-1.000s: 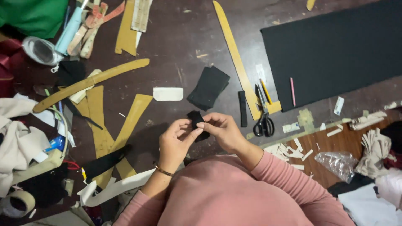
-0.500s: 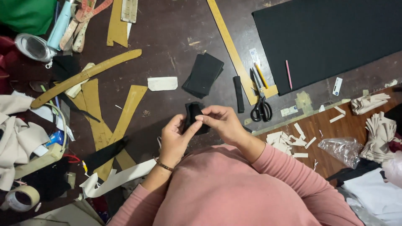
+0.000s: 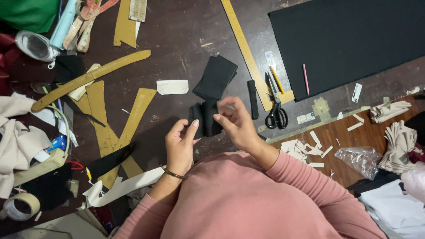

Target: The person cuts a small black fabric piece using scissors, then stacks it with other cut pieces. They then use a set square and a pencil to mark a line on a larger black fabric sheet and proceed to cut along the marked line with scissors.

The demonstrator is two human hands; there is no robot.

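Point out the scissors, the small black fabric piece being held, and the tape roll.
scissors (image 3: 276, 116), head view, on the black handles.
black fabric piece (image 3: 205, 118), head view, its middle.
tape roll (image 3: 20, 206), head view, on its ring.

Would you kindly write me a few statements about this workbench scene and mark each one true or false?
1. Both hands hold a small black fabric piece between them. True: the left hand and the right hand each pinch it.
2. The scissors are in the right hand. False: they lie on the table, beside the long yellow ruler.
3. A pink pencil lies on the large black sheet. True.
4. The roll of tape sits on the black sheet. False: it lies at the lower left, among scraps.
5. The left wrist wears a bracelet. True.
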